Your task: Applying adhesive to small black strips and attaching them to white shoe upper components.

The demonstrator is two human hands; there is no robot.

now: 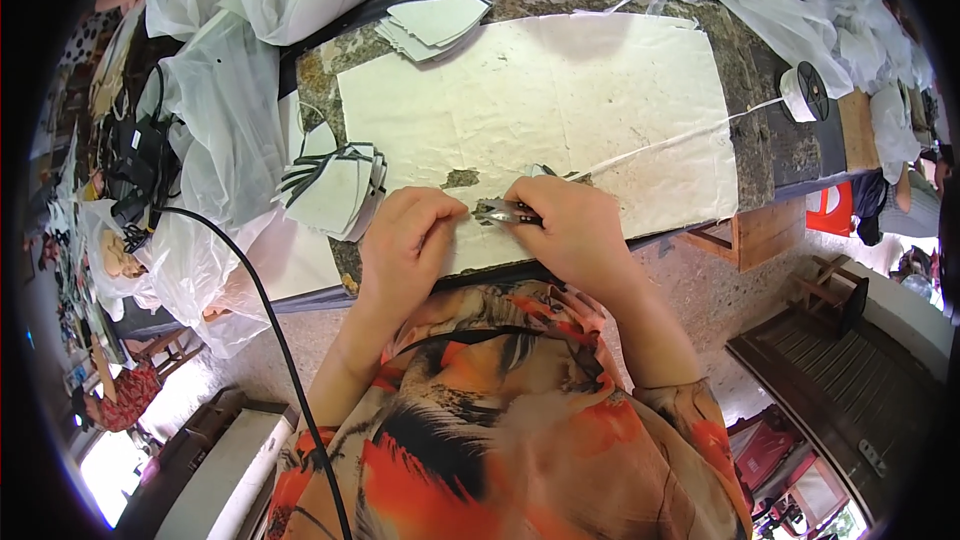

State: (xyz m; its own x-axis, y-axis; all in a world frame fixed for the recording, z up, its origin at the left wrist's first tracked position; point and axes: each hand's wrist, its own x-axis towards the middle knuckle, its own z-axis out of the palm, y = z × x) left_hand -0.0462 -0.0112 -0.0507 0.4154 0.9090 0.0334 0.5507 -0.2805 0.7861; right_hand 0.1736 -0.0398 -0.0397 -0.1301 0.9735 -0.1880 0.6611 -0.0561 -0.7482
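Note:
My right hand (578, 222) is closed around a pair of small metal snips (503, 210) with dark grips. Their silver jaws point left, toward the fingertips of my left hand (408, 242). Those fingers are pinched together, and whatever they hold is too small to make out. Both hands rest over the near edge of a worn white sheet (640, 70). A narrow white cord (680, 138) runs from the right hand's far side to a spool (803, 93) at the right. Left of my left hand lies a bundle of white, dark-edged pieces (335, 190).
Another stack of white pieces (435, 25) lies at the sheet's far left. Clear plastic bags (225, 90) crowd the table's left and far sides. A black cable (255, 285) crosses down the left. A wooden stool (745, 237) stands beyond the right edge.

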